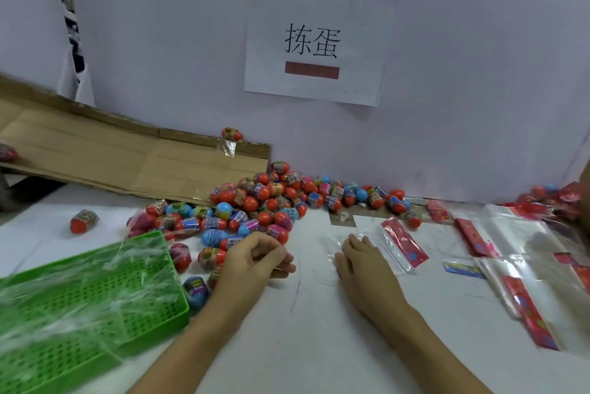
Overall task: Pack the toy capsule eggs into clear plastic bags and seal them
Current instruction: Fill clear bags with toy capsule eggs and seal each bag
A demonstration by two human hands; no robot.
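Lying heaped, red and blue capsule eggs [271, 202], left hand [255, 255] loosely curled, right hand [357, 258] flat on clear bag [335, 247]

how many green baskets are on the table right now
1. The green basket lies at the table's left front, tilted, with clear plastic film over it, beside the egg pile. Its lower-left part runs out of view.

Your capsule eggs [274, 202] lie heaped against the back wall: mostly red shells, some blue, a few pink, each banded with a printed label. One red egg [83, 221] sits alone, well apart to the left. Your clear plastic bags [400, 243] lie flat and empty at right, each with a red printed header strip; more bags [523, 294] fan out further right, overlapping.
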